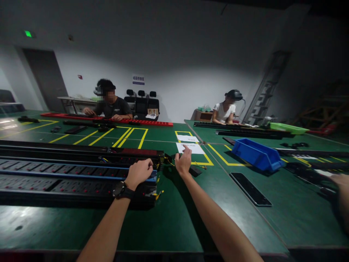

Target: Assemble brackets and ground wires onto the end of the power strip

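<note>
Several long black power strips (68,174) lie side by side on the green table (169,222), running in from the left. My left hand (139,171), with a dark watch on its wrist, is closed in a fist on the right end of one strip with blue edging. My right hand (183,162) hovers just right of the strips' ends, index finger pointing up, thumb near short yellow and black wires (167,160) that stick out of a strip. Whether the fingers pinch anything is hidden. A small black part (195,171) lies right beside it.
A blue bin (256,154), a flat black plate (250,189) and two white paper sheets (189,145) lie to the right. Two other people sit at the far side with more strips, one red (109,119). A green tray (288,127) stands far right. Another person's hand (342,182) enters at the right edge.
</note>
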Tool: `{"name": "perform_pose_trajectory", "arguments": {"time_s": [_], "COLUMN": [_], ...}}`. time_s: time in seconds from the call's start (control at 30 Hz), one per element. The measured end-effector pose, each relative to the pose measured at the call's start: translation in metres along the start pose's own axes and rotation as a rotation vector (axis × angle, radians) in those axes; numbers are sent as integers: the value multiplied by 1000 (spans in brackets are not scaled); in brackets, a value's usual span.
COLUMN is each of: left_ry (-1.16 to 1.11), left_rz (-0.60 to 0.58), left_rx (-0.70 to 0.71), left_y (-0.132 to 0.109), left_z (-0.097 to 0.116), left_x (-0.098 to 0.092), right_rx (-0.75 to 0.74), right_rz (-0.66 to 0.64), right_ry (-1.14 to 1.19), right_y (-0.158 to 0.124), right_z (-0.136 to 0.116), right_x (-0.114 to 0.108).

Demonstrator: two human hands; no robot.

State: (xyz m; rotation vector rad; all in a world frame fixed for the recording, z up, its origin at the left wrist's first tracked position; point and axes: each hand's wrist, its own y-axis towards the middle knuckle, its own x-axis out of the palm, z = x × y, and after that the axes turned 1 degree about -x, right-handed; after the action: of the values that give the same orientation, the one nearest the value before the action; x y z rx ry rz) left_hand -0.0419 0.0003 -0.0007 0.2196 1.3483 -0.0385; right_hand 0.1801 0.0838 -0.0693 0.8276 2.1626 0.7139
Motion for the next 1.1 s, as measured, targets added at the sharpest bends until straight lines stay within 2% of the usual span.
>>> {"name": "perform_pose_trajectory", "arguments": {"time_s": [0.1, 0.23, 0.4, 0.5, 0.7, 0.93, 1.1], "left_ry": [-4, -13, -15, -13, 2, 7, 19], "left_rz": [-6, -4, -8, -18, -16, -17, -15], "left_rx": [-4, -4, -4, -8, -4, -12, -16], "left_y": [0, 0, 1, 1, 2, 5, 6], "left_z": [0, 0, 1, 2, 2, -1, -2], "left_x": [0, 1, 0, -2, -2, 1, 3], "right_rx": [29, -59, 135, 115, 9, -48, -11], "right_rz": [11, -183, -305, -395, -442, -680, -684], "right_ry": [-55, -236, -407, -378, -467, -527, -528], "right_y": [17, 33, 28, 21, 24, 24, 25], "right_z": [14, 55, 124, 143, 132, 124, 117], "right_x": [-18, -59, -106, -116, -119, -126, -129]}}
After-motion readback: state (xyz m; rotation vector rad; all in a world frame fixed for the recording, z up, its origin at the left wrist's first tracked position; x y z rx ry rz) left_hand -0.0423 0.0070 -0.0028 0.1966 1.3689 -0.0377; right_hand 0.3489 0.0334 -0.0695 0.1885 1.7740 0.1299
